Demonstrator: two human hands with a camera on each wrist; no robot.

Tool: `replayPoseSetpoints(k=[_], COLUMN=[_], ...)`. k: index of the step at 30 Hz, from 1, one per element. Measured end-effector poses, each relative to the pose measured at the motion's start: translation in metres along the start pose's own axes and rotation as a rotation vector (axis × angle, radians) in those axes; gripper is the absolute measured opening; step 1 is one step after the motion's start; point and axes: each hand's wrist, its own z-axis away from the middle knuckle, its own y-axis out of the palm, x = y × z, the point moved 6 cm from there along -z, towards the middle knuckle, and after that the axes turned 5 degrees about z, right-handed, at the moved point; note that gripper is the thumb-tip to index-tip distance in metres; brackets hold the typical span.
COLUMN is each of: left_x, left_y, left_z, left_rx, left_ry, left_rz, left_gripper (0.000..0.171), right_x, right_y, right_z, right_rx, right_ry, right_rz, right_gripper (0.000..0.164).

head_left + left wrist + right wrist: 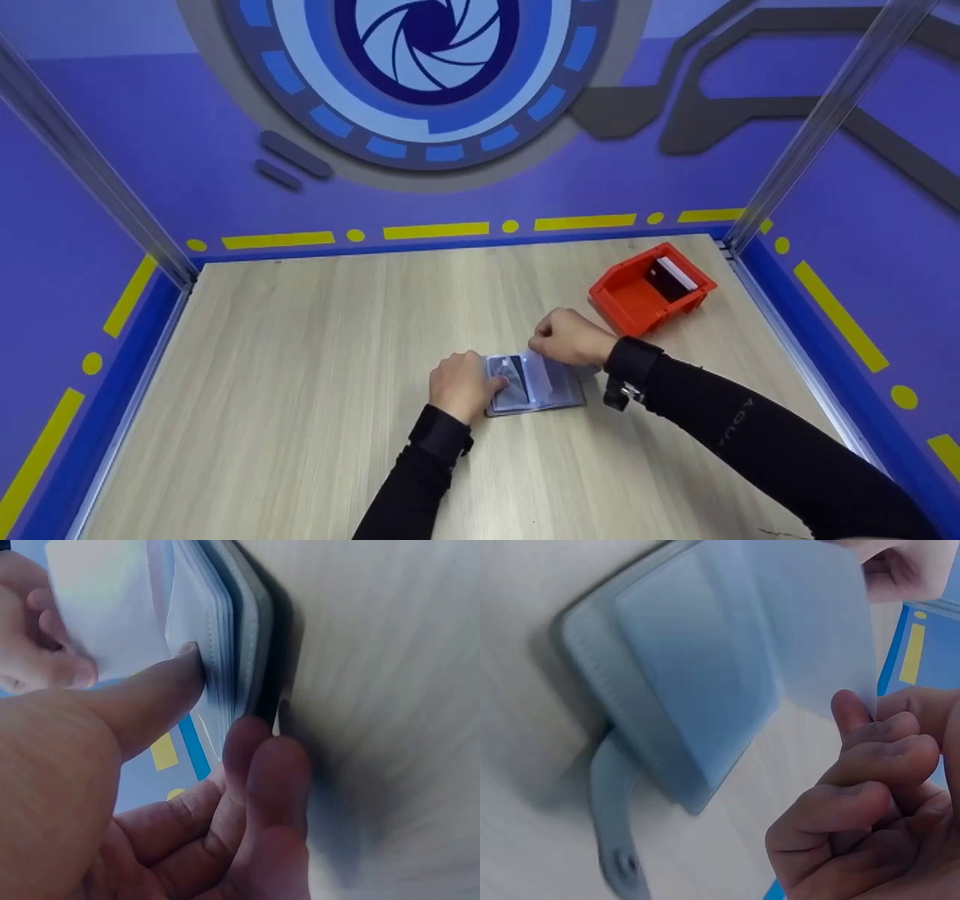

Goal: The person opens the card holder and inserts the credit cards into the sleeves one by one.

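Note:
A card holder [566,390] with clear plastic sleeves lies spread on the table, a dark patch showing in its left half. My left hand [457,386] grips its left edge; in the left wrist view the thumb [161,694] presses the stacked sleeves [206,622] and fingers curl by the cover's edge. With thumb and forefinger, my right hand [571,336] pinches the corner of one raised clear sleeve [817,630]. A strap with a snap button [615,795] sticks out from the cover. Whether a card sits in the raised sleeve, I cannot tell.
An orange-red bin [630,304] stands at the back right, just beyond the right hand, with a black-and-white item [671,277] inside. The wooden tabletop [315,360] is bounded by blue-purple panels [187,172] at the back and both sides.

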Motion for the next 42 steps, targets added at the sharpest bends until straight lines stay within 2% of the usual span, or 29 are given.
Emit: replayPoseSetpoints(k=[6, 11, 14, 18, 22, 29, 36, 42], left_x=[0.0, 0.0, 0.0, 0.0, -0.002, -0.001, 0.0, 0.001], left_y=[-0.002, -0.002, -0.002, -0.004, -0.005, -0.006, -0.006, -0.003], left_z=[0.001, 0.001, 0.001, 0.001, 0.002, 0.002, 0.003, 0.002], left_rx=[-0.02, -0.03, -0.027, -0.033, -0.047, -0.044, -0.072, -0.088], left_ry=[0.021, 0.03, 0.03, 0.04, 0.054, 0.015, 0.043, 0.054], left_rz=[0.006, 0.008, -0.004, -0.018, -0.028, -0.028, -0.01, -0.008], left_gripper=[0.061, 0.057, 0.053, 0.05, 0.052, 0.032, 0.043, 0.05], right_x=[0.02, 0.031, 0.034, 0.036, 0.037, 0.038, 0.039, 0.04], right_y=[0.013, 0.027, 0.035, 0.044, 0.046, 0.047, 0.048, 0.047], right_z=[-0.009, -0.02, -0.026, -0.033, -0.034, -0.029, -0.025, -0.021], right_rx=[0.003, -0.002, -0.005, 0.005, 0.008, -0.006, -0.013, 0.014], right_ry=[-0.069, -0.136, -0.161, -0.165, -0.182, -0.196, -0.15, -0.158], right_rz=[-0.007, -0.006, 0.008, 0.051, 0.074, 0.053, 0.054, 0.052], right_gripper=[0.036, 0.031, 0.036, 0.042, 0.041, 0.057, 0.063, 0.067])
